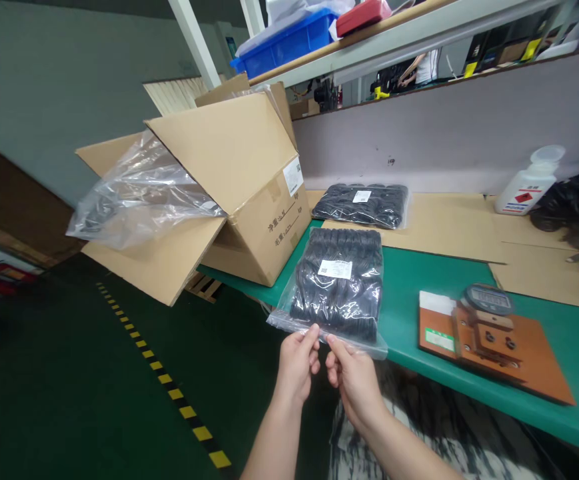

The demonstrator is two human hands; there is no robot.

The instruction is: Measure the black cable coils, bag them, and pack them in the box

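A clear zip bag [336, 303] packed with coiled black cables lies at the front edge of the green table, a white label on its upper face. Its zip edge hangs toward me. My left hand [299, 363] pinches that edge near its middle between thumb and finger. Right beside it, my right hand [352, 373] pinches the same edge, the two thumbs a short gap apart. Behind, a second bag of black cables [362, 205] with a white label lies on cardboard against the wall.
An open cardboard box [264, 213] with a plastic liner [139, 193] stands at the left, its flaps jutting out. On the right are a digital gauge on an orange base [494, 340], a white bottle [529, 183] and black cables [576, 200]. A blue bin [289, 43] sits on the shelf above.
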